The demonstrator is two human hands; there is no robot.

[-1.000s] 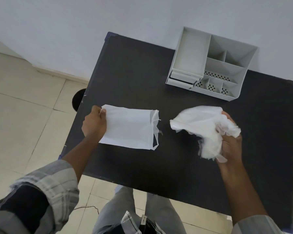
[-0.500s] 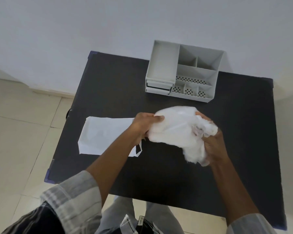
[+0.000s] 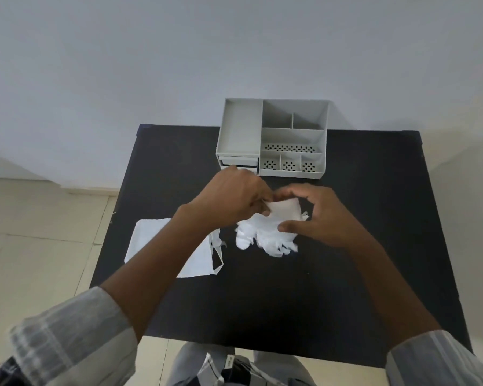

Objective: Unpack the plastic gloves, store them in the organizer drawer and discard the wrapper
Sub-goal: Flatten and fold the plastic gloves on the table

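Observation:
A bundle of thin white plastic gloves (image 3: 265,232) lies on the black table (image 3: 346,246), held from both sides. My left hand (image 3: 234,197) pinches its upper left part. My right hand (image 3: 321,213) grips its right side with thumb and fingers. The empty white wrapper (image 3: 151,240) lies flat on the table to the left, partly under my left forearm. The grey organizer (image 3: 273,137) stands at the table's far edge; its small drawer (image 3: 237,162) at the lower left front looks closed, just beyond my left hand.
The table's left edge drops to a tiled floor (image 3: 39,232). A pale wall (image 3: 234,51) rises right behind the organizer. My legs (image 3: 234,366) are at the near table edge.
My left hand let go of the wrapper, which stays flat at the left, and joined the right hand on the gloves. The bundle has been squeezed smaller and moved closer to the organizer.

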